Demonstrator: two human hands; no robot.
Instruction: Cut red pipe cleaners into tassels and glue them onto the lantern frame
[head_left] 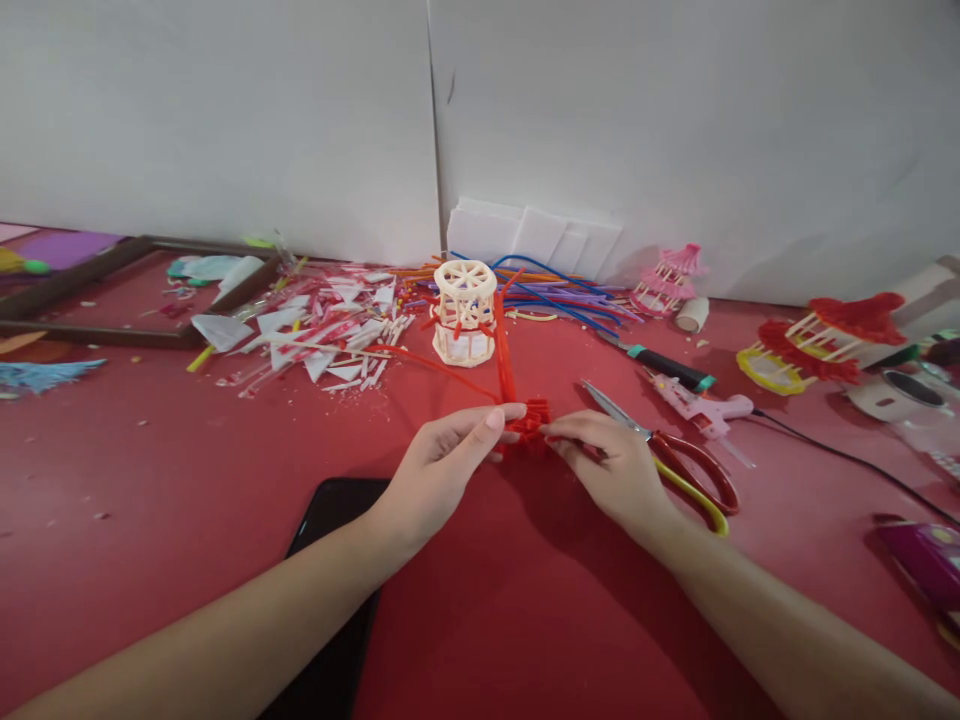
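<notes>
My left hand (442,465) holds a small piece of bent red pipe cleaner (535,418), thumb and fingers closed on its left side. On its other side, my right hand (611,465) pinches the same piece between thumb and fingertips. Long red pipe cleaner strands (505,355) rise from near the left fingertips, leaning toward a cream lattice cylinder (465,310) with red bits around its middle. Scissors (671,450) with red and yellow handles lie just right of my right hand. Partly under my left forearm is a black phone-like slab (330,520).
A pink glue gun (701,405) with a black cord and a dark-handled tool (671,368) lie at right. Behind are pipe cleaners (570,295), white sheets (525,235) and a pink tiered model (667,280). Scraps (322,325) and a brown frame (97,332) occupy the left; a red tiered model (825,340) lies tilted right.
</notes>
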